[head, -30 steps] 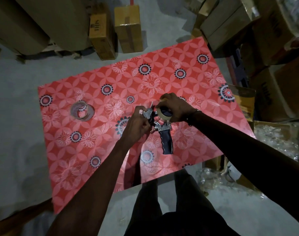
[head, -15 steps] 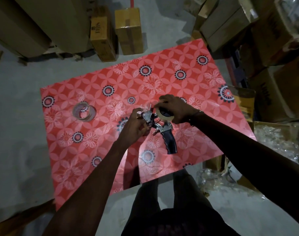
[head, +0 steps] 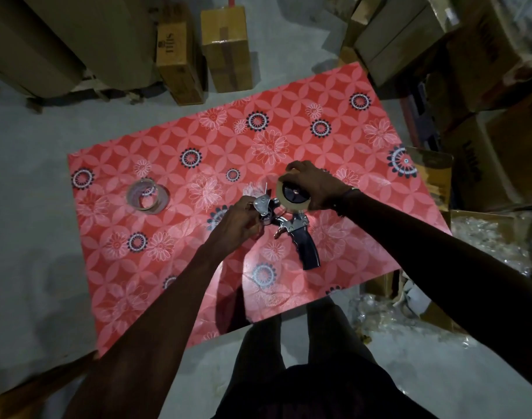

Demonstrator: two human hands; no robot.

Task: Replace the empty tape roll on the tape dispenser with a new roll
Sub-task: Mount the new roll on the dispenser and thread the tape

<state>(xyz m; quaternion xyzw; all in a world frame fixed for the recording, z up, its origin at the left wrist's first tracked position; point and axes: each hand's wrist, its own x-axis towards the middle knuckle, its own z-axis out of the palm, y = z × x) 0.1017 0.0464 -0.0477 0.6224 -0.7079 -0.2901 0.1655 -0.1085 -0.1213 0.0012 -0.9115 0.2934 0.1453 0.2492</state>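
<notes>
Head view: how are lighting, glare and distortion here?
Head view: dim overall, arms near-silhouette; soft glare on the red patterned table near its front edge; wide-angle bending at the frame edges; tape dispenser sharp enough, clear roll faint against the pattern.

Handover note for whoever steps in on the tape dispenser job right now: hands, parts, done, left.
Left hand: grips the front metal end of the tape dispenser.
Right hand: curled round the tape roll sitting on the dispenser's hub.
Dispenser lies on the red patterned table, black handle pointing toward the person.
A near-spent clear roll lies apart on the table's left side.
Done: a roll is on the hub.
Left: probably thread the tape through the front end; the tape's end can't be made out.
</notes>
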